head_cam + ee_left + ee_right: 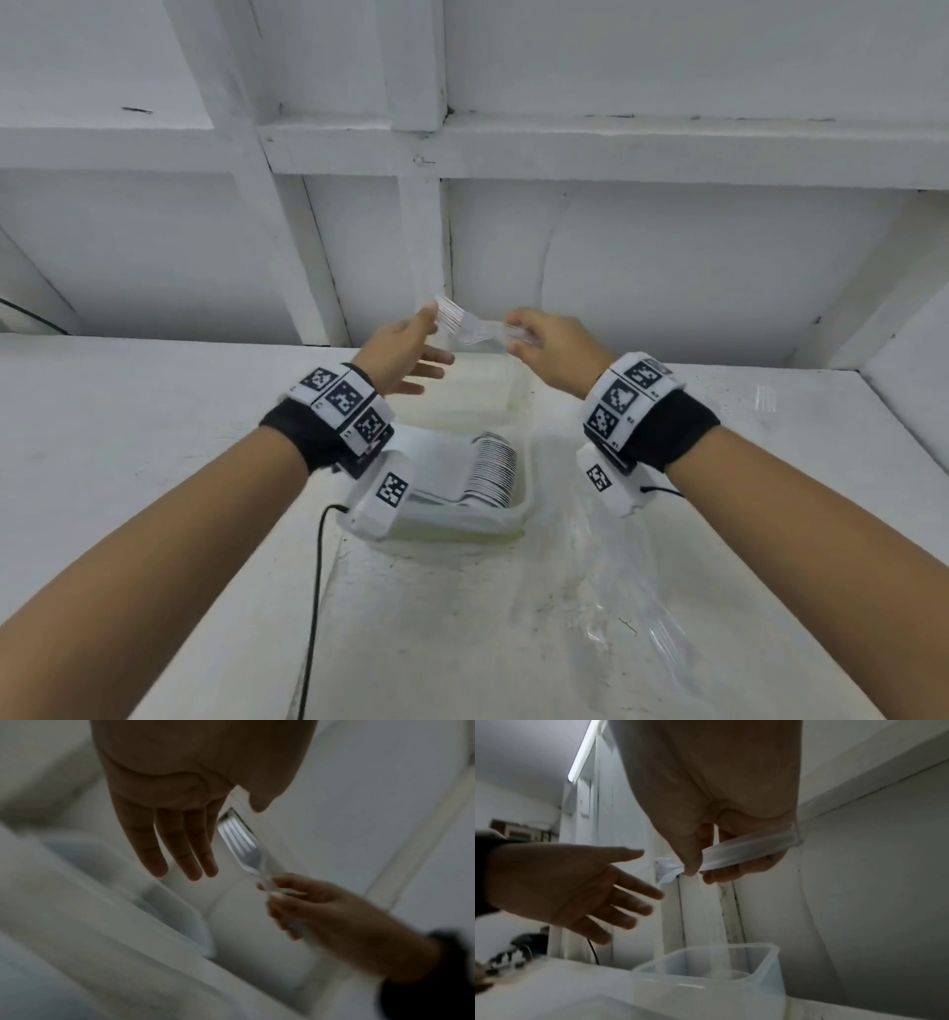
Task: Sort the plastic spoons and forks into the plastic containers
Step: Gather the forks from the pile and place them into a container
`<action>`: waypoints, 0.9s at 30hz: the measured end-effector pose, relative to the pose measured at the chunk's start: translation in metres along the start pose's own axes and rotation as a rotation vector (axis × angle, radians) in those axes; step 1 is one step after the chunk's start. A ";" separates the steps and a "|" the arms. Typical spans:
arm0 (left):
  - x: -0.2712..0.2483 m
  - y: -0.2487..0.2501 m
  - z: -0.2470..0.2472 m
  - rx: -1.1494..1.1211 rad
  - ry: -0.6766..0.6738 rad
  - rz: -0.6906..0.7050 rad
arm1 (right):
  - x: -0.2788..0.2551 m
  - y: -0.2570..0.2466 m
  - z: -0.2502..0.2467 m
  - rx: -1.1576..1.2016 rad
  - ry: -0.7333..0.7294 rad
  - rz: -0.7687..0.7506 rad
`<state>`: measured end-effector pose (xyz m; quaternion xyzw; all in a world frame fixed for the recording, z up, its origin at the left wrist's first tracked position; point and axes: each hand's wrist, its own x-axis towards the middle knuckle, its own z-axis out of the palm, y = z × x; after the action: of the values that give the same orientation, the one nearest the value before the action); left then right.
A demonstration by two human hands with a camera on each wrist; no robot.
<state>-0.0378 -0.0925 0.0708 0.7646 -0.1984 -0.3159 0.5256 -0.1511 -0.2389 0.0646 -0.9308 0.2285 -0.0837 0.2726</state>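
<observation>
My right hand (518, 339) pinches the handles of a small stack of clear plastic forks (464, 326), held in the air with the tines pointing left. My left hand (421, 354) is open beside the tines, fingers straight, thumb tip close to the fork tips. In the left wrist view the forks (241, 843) lie just right of my left hand's fingers (180, 852), and the right hand (272, 892) grips the handle end. Below sit two translucent containers: the near container (513, 519) holds a tight stack of clear cutlery (495, 465), and the far container (516, 383) is under my hands.
Crumpled clear plastic wrap (642, 591) lies on the white table to the right of the containers. A black cable (313, 591) runs down the table's left part. White wall framing stands close behind. The right wrist view shows one container's rim (772, 949) below the forks (744, 850).
</observation>
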 end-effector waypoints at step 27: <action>0.108 -0.069 -0.066 0.873 -0.012 -0.166 | 0.120 -0.007 0.072 -0.622 -0.568 -0.181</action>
<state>0.0836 -0.0915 -0.0064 0.9263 -0.2543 -0.2481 0.1250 -0.0225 -0.2568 0.0122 -0.9711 0.0762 0.2253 0.0226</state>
